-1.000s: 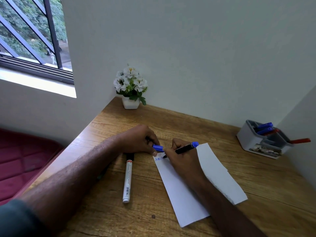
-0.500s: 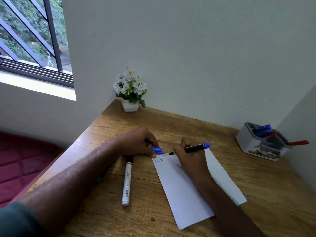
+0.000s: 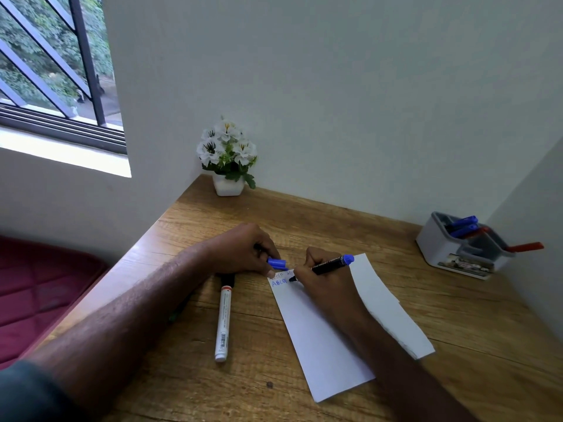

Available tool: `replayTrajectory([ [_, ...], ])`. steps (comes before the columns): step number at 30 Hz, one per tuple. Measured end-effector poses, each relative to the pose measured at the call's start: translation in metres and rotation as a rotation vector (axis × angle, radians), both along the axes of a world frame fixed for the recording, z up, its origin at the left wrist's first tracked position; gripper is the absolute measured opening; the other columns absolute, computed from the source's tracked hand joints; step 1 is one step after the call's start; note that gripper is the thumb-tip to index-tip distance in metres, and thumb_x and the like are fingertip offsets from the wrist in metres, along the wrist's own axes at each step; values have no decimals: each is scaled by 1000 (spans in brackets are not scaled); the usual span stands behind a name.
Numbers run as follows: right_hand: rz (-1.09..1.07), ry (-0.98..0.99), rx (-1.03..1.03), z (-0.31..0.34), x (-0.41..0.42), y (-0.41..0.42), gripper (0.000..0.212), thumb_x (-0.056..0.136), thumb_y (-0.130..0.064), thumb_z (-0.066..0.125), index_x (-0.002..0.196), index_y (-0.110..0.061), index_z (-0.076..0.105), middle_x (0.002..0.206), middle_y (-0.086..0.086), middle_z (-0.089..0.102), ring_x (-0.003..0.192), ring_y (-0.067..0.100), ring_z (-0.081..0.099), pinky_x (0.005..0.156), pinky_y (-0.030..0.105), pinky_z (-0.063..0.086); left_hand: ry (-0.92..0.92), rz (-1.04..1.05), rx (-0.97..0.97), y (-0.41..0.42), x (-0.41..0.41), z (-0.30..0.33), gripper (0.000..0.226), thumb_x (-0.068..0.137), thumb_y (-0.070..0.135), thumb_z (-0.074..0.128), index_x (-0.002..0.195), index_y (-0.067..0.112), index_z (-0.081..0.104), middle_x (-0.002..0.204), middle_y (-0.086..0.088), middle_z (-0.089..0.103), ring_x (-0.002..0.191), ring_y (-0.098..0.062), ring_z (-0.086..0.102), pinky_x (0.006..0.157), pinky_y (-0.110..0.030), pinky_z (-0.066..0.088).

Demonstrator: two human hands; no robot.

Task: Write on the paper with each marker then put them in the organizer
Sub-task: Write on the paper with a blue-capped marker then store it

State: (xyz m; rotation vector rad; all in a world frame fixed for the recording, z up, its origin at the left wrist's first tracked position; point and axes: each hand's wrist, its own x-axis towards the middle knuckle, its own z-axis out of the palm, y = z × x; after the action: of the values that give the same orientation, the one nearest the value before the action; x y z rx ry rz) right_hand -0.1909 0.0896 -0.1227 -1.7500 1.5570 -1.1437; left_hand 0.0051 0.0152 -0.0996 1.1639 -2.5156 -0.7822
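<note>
Wooden desk (image 3: 304, 226) in a white corner holds my paper (image 3: 320, 339), its top line bearing blue letters. My right hand (image 3: 327, 284) grips the blue marker (image 3: 330, 265), tip on the sheet, while my left hand (image 3: 243, 249) pinches its cap (image 3: 276, 263) beside the paper's corner. Another marker (image 3: 224, 318) lies left of the paper; the organizer (image 3: 457, 251) stands far right, markers inside.

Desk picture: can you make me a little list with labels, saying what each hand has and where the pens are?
left hand: pinches a blue cap
right hand: holds a black pen, tip on the paper
writing: blue letters at the paper's top corner
white pen: lying on the desk, left of the paper
holder: far right, with blue and red pens inside
flowers: back corner
</note>
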Motion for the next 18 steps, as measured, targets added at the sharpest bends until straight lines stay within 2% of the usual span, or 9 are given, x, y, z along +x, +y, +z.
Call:
replayTrajectory([
  [7,-1,-15,-2,0,0,0,38,85,-9,67,58,-18,42,50,-12,44,51,3,40,49,15,34,-24,-7,-26,0,0,1,37,81,26,77,118,21,70,85,22,57,82,3,54,68,-11,37],
  [18,-16,-25,4,-3,-2,-2,41,85,-9,66,57,-21,40,47,-13,42,49,3,39,49,15,34,-26,3,-17,0,-1,1,36,81,28,78,116,23,70,88,16,62,85,-6,57,73,-16,43],
])
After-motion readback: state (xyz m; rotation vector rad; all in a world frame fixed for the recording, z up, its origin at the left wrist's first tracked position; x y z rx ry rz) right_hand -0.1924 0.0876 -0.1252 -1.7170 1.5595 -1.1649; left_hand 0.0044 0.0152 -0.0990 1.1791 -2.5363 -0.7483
